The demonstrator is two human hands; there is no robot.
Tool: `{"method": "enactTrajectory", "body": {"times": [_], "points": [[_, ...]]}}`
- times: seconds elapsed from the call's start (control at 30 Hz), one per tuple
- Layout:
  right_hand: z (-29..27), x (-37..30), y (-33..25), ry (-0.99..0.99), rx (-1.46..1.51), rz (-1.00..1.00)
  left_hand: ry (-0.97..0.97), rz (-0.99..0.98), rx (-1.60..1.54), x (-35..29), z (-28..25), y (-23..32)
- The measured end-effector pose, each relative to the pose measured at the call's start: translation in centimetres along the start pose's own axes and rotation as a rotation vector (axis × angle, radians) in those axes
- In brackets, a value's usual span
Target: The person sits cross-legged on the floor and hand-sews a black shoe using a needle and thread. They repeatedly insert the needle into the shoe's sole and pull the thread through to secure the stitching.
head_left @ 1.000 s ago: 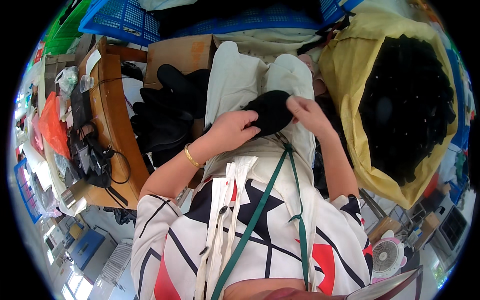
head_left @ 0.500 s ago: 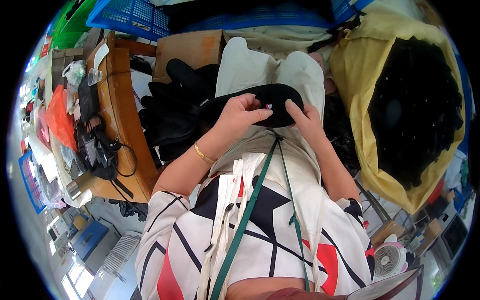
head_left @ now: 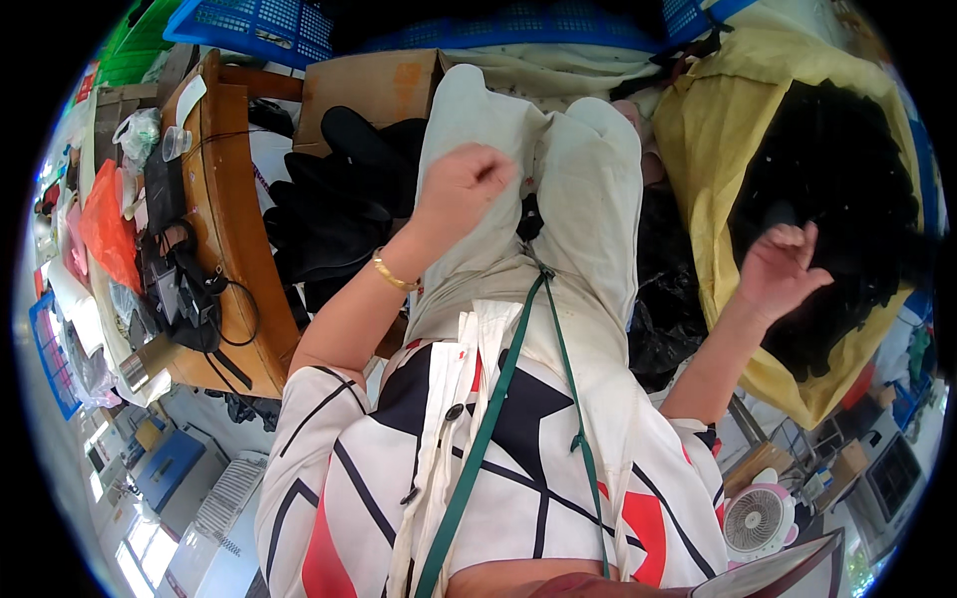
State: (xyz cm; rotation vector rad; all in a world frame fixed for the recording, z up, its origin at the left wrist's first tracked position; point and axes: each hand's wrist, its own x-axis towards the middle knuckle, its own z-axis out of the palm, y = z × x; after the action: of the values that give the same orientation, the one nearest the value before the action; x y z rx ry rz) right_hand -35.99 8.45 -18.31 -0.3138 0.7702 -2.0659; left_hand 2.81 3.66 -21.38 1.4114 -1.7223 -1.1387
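Observation:
My left hand (head_left: pixel 467 184) is over my left thigh, its fingers curled together; whatever is in them, if anything, is hidden. Out to the right, my right hand (head_left: pixel 783 271) is above the mouth of a big yellow sack (head_left: pixel 688 159), fingers apart and nothing visible in them. Dark black pieces (head_left: pixel 827 169) fill this sack, too dark to tell one from another. Just beyond my right fingertips a dark, rounded piece (head_left: pixel 780 212) shows among them. Left of my legs lies a pile of black, slipper-shaped pieces (head_left: pixel 329 204). A pale apron (head_left: pixel 588 199) covers my lap.
A wooden table (head_left: pixel 224 229) with bags and a cable is on the left. Behind the black pile stands a cardboard box (head_left: pixel 369 90). Blue plastic crates (head_left: pixel 264 25) line the far side. A black plastic bag (head_left: pixel 663 319) lies between my right leg and the sack.
The black slipper-shaped piece that both hands held over my lap has left them. My right hand has swung right to the sack and opened; my left hand has stayed over my lap, fingers curled.

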Motion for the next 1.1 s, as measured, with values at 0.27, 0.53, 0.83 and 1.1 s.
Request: {"method": "enactTrajectory", "body": {"times": [0.27,0.53,0.83,1.1], "points": [[-0.1,-4.1,9.1,-0.177,-0.461,0.404,-0.498,0.219,0.784,1.5,7.9,-5.7],[1.6,-6.7,11.6,-0.420,-0.892,0.499,-0.669,0.074,0.886,3.3,7.4,-5.9],[-2.5,-5.1,13.5,-0.545,-1.651,-0.218,-0.025,0.120,1.003,4.1,-0.9,-3.5],[-0.4,-3.1,10.3,-0.449,-1.539,-0.225,0.243,0.203,1.008,2.9,-5.3,-2.8]]}}
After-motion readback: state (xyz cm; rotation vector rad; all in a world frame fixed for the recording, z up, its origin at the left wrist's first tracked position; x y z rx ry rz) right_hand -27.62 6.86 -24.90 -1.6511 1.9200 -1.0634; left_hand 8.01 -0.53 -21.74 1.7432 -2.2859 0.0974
